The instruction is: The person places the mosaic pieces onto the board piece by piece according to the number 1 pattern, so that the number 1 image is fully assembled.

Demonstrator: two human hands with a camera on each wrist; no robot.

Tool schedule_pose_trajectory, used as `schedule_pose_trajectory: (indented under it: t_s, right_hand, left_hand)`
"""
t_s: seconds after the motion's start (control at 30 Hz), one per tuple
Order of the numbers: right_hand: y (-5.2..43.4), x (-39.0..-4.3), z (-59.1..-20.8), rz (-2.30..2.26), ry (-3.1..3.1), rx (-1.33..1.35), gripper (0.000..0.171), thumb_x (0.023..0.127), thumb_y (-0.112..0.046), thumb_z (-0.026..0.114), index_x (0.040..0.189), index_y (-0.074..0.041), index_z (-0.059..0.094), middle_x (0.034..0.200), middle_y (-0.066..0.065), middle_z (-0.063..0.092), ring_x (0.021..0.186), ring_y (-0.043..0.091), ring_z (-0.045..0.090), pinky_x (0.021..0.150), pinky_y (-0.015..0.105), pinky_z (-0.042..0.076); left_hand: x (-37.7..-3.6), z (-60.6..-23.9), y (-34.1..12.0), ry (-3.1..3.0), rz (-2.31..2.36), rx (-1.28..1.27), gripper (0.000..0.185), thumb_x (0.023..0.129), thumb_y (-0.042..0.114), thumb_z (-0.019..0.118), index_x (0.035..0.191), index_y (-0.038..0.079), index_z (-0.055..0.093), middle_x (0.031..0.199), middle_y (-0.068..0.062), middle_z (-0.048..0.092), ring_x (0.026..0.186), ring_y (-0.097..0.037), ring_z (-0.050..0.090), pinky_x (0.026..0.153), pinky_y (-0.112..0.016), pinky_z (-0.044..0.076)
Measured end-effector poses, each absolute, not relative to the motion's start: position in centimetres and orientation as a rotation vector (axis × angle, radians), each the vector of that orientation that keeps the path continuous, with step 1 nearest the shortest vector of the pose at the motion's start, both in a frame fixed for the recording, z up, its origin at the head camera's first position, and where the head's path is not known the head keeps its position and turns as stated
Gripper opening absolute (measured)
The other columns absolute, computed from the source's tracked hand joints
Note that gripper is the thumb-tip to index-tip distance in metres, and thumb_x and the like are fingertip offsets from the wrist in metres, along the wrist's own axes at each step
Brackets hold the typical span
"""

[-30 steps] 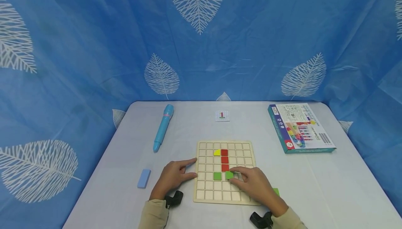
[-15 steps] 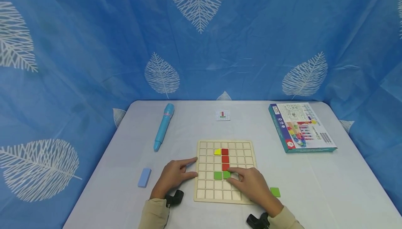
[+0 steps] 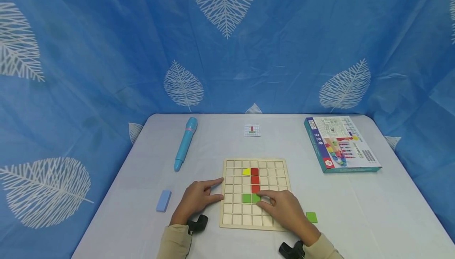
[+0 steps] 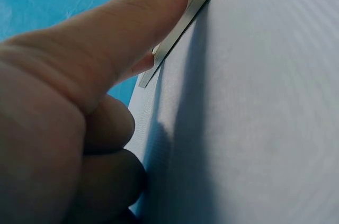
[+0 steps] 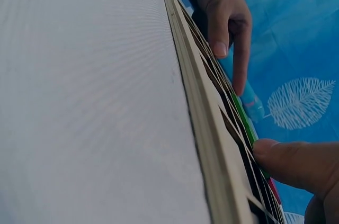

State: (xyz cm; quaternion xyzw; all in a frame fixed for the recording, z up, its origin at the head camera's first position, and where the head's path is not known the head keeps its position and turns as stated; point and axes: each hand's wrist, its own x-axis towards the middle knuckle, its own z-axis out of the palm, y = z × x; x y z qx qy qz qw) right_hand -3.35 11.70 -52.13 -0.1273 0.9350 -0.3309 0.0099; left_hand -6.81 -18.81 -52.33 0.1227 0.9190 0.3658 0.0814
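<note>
We see a pale grey surface [image 3: 355, 196] with rounded far corners, evenly lit. Behind it and along both its sides hangs a blue cloth backdrop [image 3: 106, 53] printed with white leaves, creased in soft folds.

The right hand [image 3: 284, 211] covers the wooden grid board's [image 3: 231, 196] cells at about four o'clock — whatever lies there is hidden. The small pattern card [image 3: 252, 130] at twelve o'clock is too tiny to read, and the box's [image 3: 341, 144] print too.
</note>
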Motion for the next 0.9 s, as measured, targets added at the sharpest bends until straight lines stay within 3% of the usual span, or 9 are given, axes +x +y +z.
schedule_pose_trajectory:
  t_s: [0.4, 0.7, 0.9]
  right_hand:
    - [13.5, -3.1, -50.2, -1.115, 2.897, -0.307, 0.029, 0.087, -0.033, 0.084, 0.115, -0.027, 0.08, 0.048, -0.015, 0.036, 0.046, 0.001, 0.026, 0.048, 0.023, 0.026]
    - [18.7, -2.0, -49.3, -1.089, 2.949, -0.299, 0.025, 0.086, -0.027, 0.085, 0.111, -0.023, 0.081, 0.048, -0.015, 0.032, 0.046, 0.0, 0.024, 0.047, 0.022, 0.027]
    - [22.3, -0.7, -49.3, -1.059, 2.943, -0.195, 0.024, 0.086, -0.035, 0.084, 0.108, -0.028, 0.081, 0.05, -0.013, 0.034, 0.047, 0.002, 0.026, 0.048, 0.023, 0.029]
  left_hand:
    - [-7.0, -52.0, -18.9, 2.741, 1.078, 0.354, 0.06, 0.083, 0.049, 0.082, 0.137, 0.029, 0.068, 0.054, 0.01, 0.04, 0.048, -0.005, 0.03, 0.048, -0.024, 0.029]
    - [-7.0, -51.9, -18.9, 2.743, 1.06, 0.346, 0.061, 0.082, 0.049, 0.083, 0.138, 0.029, 0.068, 0.055, 0.01, 0.04, 0.05, -0.006, 0.031, 0.049, -0.024, 0.029]
    - [-7.0, -51.9, -18.9, 2.756, 1.059, 0.353, 0.062, 0.082, 0.05, 0.082, 0.137, 0.027, 0.068, 0.055, 0.01, 0.039, 0.05, -0.006, 0.031, 0.049, -0.025, 0.029]
